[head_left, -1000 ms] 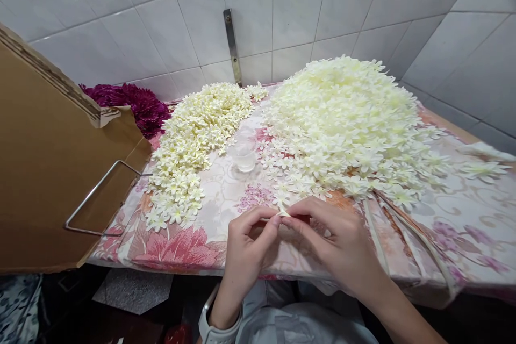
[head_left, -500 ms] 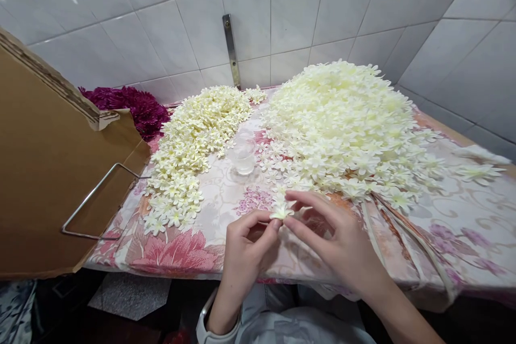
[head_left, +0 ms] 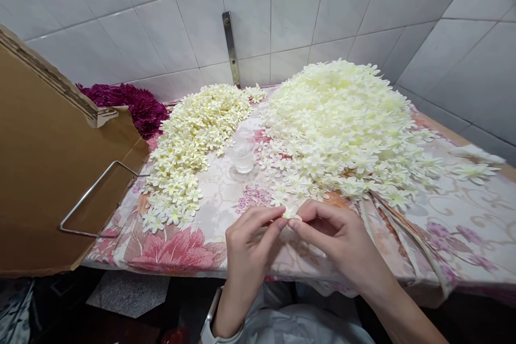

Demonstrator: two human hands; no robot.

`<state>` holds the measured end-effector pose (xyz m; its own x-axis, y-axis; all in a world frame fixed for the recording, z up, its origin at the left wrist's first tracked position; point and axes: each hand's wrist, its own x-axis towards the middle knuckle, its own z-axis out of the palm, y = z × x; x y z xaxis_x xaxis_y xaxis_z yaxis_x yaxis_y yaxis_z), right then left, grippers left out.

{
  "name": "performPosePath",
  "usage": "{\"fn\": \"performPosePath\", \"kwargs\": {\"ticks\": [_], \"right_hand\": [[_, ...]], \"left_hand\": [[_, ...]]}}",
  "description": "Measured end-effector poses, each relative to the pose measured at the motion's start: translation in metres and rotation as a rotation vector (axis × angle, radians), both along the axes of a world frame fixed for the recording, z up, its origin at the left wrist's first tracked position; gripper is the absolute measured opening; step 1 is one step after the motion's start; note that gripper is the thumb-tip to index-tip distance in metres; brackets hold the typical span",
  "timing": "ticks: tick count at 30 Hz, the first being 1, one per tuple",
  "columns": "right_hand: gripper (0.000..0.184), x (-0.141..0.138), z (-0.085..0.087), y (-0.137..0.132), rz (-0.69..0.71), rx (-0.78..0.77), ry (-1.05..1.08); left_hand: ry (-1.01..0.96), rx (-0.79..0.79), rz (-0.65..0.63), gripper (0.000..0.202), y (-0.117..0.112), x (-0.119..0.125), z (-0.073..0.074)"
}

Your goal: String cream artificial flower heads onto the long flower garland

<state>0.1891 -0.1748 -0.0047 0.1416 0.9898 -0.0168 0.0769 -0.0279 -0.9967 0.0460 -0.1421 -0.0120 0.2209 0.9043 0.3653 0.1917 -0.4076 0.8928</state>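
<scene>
Between my two hands is a small white artificial flower (head_left: 291, 214), held by its edges over the front of the table. My left hand (head_left: 253, 236) pinches its left side with thumb and forefinger. My right hand (head_left: 334, 231) grips its right side in the same way, so the fingers cover part of the petals. Just beyond the hands rises a large heap of white flowers (head_left: 338, 123). To the left lies a pile of smaller cream flowers (head_left: 197, 129). A clear plastic cup (head_left: 243, 156) stands between the two heaps.
A cardboard box (head_left: 60, 166) with a wire handle (head_left: 86, 199) stands at the left. Behind it are purple flowers (head_left: 133, 105). A flowered tablecloth (head_left: 173, 250) covers the table. Straps (head_left: 415, 242) hang over the front edge at right. Tiled wall (head_left: 298, 5) closes the back.
My right forefinger, raised and apart before, has come down so that the right hand now pinches the flower's edge. The flower has shifted slightly to the right.
</scene>
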Motion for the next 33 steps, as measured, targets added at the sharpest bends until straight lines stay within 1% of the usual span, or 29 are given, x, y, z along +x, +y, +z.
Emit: {"fn": "performPosePath", "kwargs": {"ticks": [3, 6, 8, 10, 11, 13, 15, 17, 20, 24, 26, 29, 33], "right_hand": [[0.025, 0.002, 0.0, -0.001, 0.038, 0.011, -0.02], [0.022, 0.005, 0.002, -0.001, 0.071, 0.024, -0.03], [0.021, 0.009, 0.003, -0.001, 0.043, 0.037, -0.051], [0.02, 0.012, 0.002, -0.003, -0.042, 0.06, -0.116], [0.02, 0.014, 0.002, -0.004, -0.089, 0.075, -0.16], [0.017, 0.016, 0.0, -0.005, -0.16, 0.106, -0.243], [0.014, 0.016, -0.003, -0.006, -0.177, 0.142, -0.29], [0.014, 0.014, -0.005, -0.006, -0.16, 0.173, -0.293], [0.012, 0.013, -0.007, -0.005, -0.128, 0.184, -0.19], [0.009, 0.013, -0.01, -0.005, -0.129, 0.145, 0.077], [0.01, 0.013, -0.011, -0.005, -0.131, 0.13, 0.194], [0.012, 0.012, -0.013, -0.007, -0.162, 0.118, 0.32], [0.012, 0.009, -0.012, -0.008, -0.205, 0.08, 0.337]], "left_hand": [[-0.001, -0.07, 0.003, 0.009, 0.0, 0.001, 0.0], [-0.024, -0.125, 0.026, 0.008, 0.001, 0.002, -0.001], [-0.03, -0.135, 0.08, 0.008, 0.003, 0.002, -0.002], [-0.009, -0.129, 0.149, 0.009, 0.004, 0.001, -0.003], [0.012, -0.116, 0.174, 0.009, 0.005, 0.002, -0.003], [0.071, -0.052, 0.182, 0.005, 0.006, 0.004, -0.003], [0.13, 0.049, 0.153, 0.008, 0.006, 0.008, -0.001], [0.173, 0.127, 0.095, 0.01, 0.006, 0.013, 0.001], [0.196, 0.151, 0.013, 0.007, 0.004, 0.018, 0.003], [0.181, 0.124, -0.029, 0.007, 0.001, 0.021, 0.003], [0.178, 0.123, -0.02, 0.007, -0.001, 0.022, 0.002], [0.171, 0.175, 0.036, 0.009, -0.004, 0.024, 0.001], [0.177, 0.242, 0.051, 0.009, -0.005, 0.026, 0.0]]}}
